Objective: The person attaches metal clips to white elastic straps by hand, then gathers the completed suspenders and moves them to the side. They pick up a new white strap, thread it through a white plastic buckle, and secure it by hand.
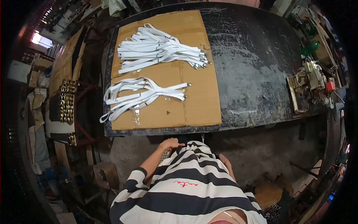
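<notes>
My left hand [171,143] is at the left side of the striped shirt [190,164], below the table's front edge. Its fingers look curled, with one pointing right against the cloth; whatever they hold, if anything, is hidden. My right hand [225,161] hangs by the shirt's right side, its fingers mostly out of sight. Both hands are apart from the white straps. On a cardboard sheet [201,104] lie a large bundle of white straps [160,48] and a smaller bundle of white straps [149,93], with small metal ends toward the right.
The cardboard covers the left part of a worn black table [253,74]. A small machine [311,80] stands at the table's right end, near a green bottle [310,48]. Rows of gold-coloured metal pieces [67,100] hang from a bench on the left. Boxes [106,174] stand on the floor.
</notes>
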### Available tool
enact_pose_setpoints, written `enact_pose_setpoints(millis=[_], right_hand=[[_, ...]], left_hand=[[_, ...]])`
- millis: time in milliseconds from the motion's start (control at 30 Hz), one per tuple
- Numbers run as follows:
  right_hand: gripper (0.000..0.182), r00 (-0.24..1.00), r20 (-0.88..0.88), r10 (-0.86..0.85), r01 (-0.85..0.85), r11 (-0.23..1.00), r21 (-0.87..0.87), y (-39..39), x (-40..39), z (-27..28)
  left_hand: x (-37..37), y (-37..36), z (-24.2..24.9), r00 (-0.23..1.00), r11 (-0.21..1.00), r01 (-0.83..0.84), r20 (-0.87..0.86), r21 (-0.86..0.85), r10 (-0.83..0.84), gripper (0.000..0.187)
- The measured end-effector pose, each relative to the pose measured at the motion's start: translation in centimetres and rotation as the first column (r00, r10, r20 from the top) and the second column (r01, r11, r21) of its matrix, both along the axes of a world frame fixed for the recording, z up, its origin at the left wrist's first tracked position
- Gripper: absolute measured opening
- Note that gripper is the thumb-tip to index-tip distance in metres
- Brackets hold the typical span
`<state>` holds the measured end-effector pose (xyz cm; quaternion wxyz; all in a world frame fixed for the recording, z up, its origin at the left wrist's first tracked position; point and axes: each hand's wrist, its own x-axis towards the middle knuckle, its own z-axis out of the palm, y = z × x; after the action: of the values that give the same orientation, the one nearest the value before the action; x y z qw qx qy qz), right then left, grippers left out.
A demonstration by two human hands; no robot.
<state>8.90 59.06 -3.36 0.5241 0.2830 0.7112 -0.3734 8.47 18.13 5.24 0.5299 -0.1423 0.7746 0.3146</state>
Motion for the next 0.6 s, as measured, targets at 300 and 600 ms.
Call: enact_pose_setpoints(millis=[300,600], right_hand=[[0.024,0.932,-0.319,0.172,-0.248,0.944,-0.217,7.6,-3.6,2.3],[0.033,0.706,-0.466,0.533,-0.704,0.599,-0.382,-5.5,-10.1,10.6]], left_hand=[[2.2,4.2,2.0,0.864,0.927,-0.366,-0.34,0.086,0.372,0.04],[2.7,2.4,6.6,0.966,0.957,0.068,-0.259,0.281,0.007,0.046]])
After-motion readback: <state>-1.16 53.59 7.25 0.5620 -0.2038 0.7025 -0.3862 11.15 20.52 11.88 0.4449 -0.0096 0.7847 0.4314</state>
